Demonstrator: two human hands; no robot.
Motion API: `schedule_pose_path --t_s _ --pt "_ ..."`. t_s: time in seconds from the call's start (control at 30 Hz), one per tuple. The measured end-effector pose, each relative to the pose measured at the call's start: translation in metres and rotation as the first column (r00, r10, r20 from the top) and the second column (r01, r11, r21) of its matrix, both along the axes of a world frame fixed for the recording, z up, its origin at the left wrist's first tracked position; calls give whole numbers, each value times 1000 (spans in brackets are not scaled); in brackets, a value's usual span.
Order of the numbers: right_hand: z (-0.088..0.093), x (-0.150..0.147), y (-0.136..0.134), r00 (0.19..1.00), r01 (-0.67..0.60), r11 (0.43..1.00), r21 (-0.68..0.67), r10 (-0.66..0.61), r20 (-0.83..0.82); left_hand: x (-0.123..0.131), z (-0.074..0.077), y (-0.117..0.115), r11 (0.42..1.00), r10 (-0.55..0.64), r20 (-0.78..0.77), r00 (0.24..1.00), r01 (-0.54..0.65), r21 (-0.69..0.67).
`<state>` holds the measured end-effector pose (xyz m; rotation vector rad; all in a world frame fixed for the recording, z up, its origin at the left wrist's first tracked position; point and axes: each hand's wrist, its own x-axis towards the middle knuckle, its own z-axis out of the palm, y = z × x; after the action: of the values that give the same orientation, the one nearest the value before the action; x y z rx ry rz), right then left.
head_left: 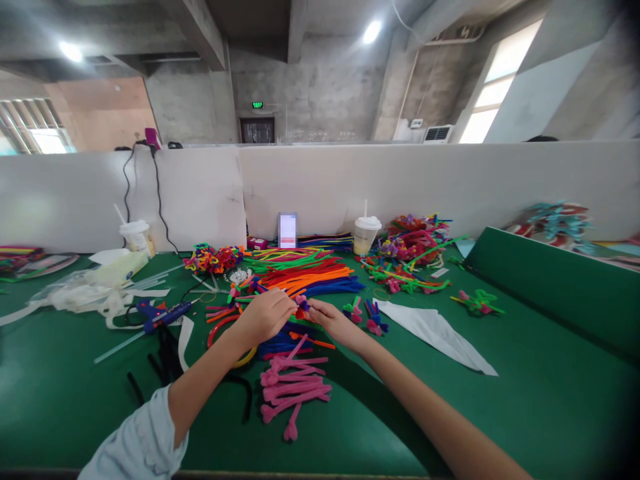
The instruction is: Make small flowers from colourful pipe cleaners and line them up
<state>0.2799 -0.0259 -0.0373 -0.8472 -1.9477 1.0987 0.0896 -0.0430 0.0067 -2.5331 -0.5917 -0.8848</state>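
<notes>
Both hands meet over the middle of the green table (pixel 530 407). The left hand (pixel 267 319) and the right hand (pixel 331 321) each appear to pinch, between thumb and fingers, a small fuzzy piece (pixel 303 305) in purple and red; the fingers hide much of it, so its exact shape cannot be told.

Judging by what lies around, the work is partway through. Just right of the right hand lie a green-and-pink piece (pixel 354 311) and a purple-and-pink piece (pixel 376 319), both seemingly shaped already. Farther right, a green flower (pixel 480 302) with pink parts looks complete, and a heap of colourful pieces (pixel 415 240) stands at the far right.

Nearer the person, a group of pink stems (pixel 295 387) has ends curled into small shapes, perhaps half-made parts. Much seems left: straight red, orange and blue stems (pixel 320 277) lie beyond the hands, apparently unworked. A blue glue gun (pixel 163 315) rests to the left, apart from both hands.
</notes>
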Motion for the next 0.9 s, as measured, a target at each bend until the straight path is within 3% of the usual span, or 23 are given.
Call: schedule_pose_path --t_s 0.9 --pt "-4 0 2 1000 -3 1000 1 3 -15 1 -3 3 999 -33 13 999 33 -9"
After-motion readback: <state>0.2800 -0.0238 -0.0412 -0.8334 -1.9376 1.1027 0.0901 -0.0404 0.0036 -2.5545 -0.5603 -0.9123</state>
